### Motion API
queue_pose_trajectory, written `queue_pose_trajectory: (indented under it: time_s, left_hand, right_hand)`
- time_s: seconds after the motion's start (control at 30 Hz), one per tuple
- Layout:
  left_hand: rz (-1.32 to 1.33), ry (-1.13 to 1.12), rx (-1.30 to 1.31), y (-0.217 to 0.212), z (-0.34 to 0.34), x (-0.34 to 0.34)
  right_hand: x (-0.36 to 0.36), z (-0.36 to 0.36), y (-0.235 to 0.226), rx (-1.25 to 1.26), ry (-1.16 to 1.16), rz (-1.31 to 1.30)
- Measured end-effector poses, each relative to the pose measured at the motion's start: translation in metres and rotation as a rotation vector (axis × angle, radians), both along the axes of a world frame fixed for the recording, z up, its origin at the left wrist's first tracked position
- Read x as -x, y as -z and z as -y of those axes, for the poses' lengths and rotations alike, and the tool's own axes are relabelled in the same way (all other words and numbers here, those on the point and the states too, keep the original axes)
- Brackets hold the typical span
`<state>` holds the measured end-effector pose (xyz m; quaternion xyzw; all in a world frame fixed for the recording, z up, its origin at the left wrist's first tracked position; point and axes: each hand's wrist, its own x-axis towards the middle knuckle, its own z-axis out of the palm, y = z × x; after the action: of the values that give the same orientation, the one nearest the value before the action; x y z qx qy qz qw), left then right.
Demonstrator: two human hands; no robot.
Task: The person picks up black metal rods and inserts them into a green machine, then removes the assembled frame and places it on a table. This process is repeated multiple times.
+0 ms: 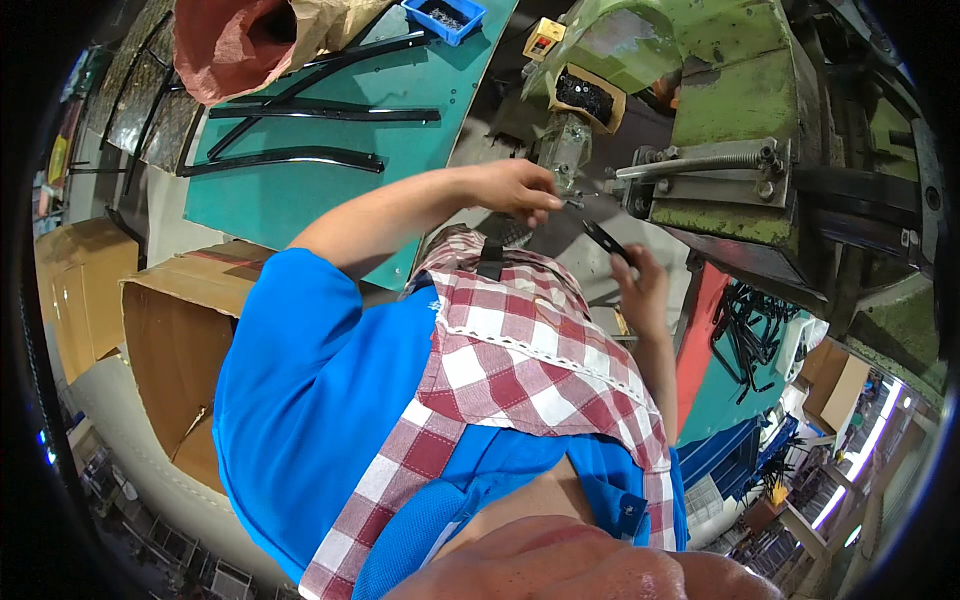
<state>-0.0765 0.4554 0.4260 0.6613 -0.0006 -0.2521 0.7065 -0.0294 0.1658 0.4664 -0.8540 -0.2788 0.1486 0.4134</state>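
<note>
While the person leans at the green machine (730, 90), their left hand (520, 188) pinches one small metal pin (575, 203) just beside it, and their right hand (640, 285) grips one flat black strip (603, 240). Four long black bars (300, 130) lie on the teal table (270, 200).

We see green machine (735, 95): painted metal, chipped, grimy. Threaded rod (690, 165): bare steel, dull shine. Black strips (290, 158): glossy coated metal. Table (290, 205): smooth matt teal. Apron (520, 350): checked cloth. Box (170, 345): matt cardboard.
</note>
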Motion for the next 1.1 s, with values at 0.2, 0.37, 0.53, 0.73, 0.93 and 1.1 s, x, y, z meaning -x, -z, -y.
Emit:
queue_pose_trajectory:
  time_s: [0.2, 0.37, 0.53, 0.73, 0.93, 1.1]
  left_hand:
    - [0.148, -0.229, 0.109, -0.003, 0.038, -0.02]
    - [0.244, -0.277, -0.184, -0.012, 0.046, -0.031]
    - [0.148, -0.35, -0.171, -0.012, 0.047, -0.037]
    - [0.099, -0.391, -0.207, -0.02, 0.031, -0.025]
    - [0.092, -0.399, -0.268, -0.018, 0.034, -0.024]
    - [0.109, -0.368, -0.272, -0.001, 0.032, -0.021]
  right_hand:
    - [-0.004, -0.027, 0.035, -0.153, -0.075, 0.05]
    - [-0.014, -0.029, 0.041, -0.095, -0.015, 0.067]
    - [-0.021, -0.029, 0.05, -0.195, -0.022, -0.102]
    - [-0.02, -0.048, 0.065, -0.193, -0.025, -0.157]
    - [-0.02, -0.05, 0.074, -0.326, 0.033, -0.231]
    - [-0.032, -0.047, 0.089, -0.238, -0.021, -0.238]
